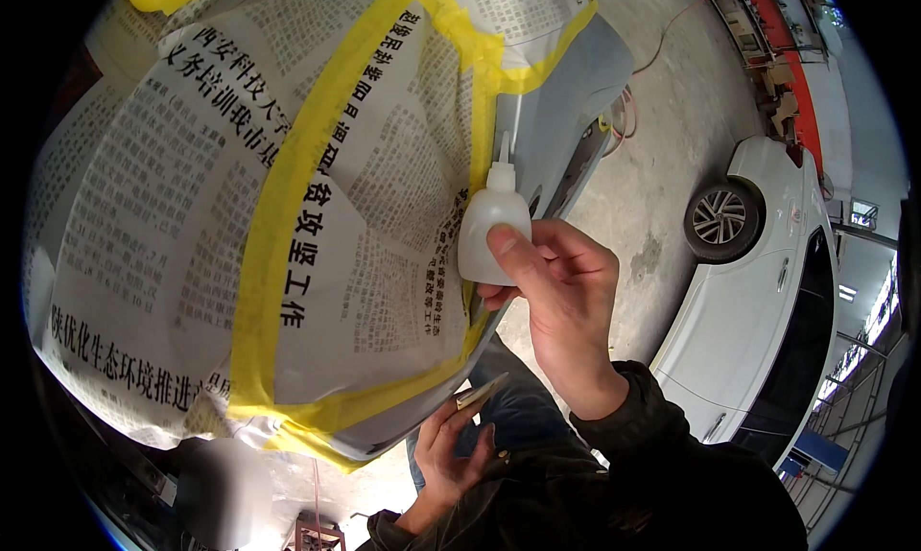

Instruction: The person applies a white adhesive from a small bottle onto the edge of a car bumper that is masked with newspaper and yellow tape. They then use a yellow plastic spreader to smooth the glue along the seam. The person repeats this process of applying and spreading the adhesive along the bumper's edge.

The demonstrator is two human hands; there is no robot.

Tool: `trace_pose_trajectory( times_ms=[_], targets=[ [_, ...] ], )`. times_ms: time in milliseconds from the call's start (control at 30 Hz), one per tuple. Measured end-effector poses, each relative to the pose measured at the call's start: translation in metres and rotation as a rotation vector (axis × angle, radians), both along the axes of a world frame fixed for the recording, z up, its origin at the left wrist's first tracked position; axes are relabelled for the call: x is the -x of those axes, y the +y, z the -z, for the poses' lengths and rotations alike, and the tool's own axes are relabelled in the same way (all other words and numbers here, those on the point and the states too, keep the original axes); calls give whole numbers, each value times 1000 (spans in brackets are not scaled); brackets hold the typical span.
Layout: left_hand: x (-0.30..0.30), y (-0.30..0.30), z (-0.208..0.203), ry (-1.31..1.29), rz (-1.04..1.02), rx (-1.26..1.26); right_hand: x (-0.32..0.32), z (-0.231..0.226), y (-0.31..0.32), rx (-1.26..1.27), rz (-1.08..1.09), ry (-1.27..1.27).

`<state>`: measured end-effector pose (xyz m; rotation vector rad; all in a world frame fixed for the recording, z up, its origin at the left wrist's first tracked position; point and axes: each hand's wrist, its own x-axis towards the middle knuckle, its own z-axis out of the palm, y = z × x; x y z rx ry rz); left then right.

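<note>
My right hand [566, 292] grips a small white squeeze bottle [494, 239] between thumb and fingers. Its narrow nozzle [504, 148] points up along the edge of a grey car body panel [556, 86]. Newspaper [384, 196] covers most of that panel, held by strips of yellow masking tape [264, 282]. Lower down, my left hand [449, 455] pinches a thin, pale flat piece [482, 391] near the panel's lower corner. What this piece is made of, I cannot make out.
A white car [748, 311] stands on the concrete floor [662, 167] to the right. Behind it, a red shelf [782, 52] carries assorted items. A hose [628, 115] lies on the floor beyond the panel. A reddish stand [315, 532] is at the bottom.
</note>
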<state>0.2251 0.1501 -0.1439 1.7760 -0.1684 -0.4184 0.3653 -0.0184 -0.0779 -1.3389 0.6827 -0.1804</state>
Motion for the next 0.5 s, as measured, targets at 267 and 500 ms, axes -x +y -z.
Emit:
trace_pose_trajectory(
  times_ms=[267, 500],
  targets=[
    [1, -1, 0, 17, -16, 8, 0, -2, 2, 48, -2, 49],
    [2, -2, 2, 5, -19, 6, -1, -4, 2, 53, 6, 41]
  ],
)
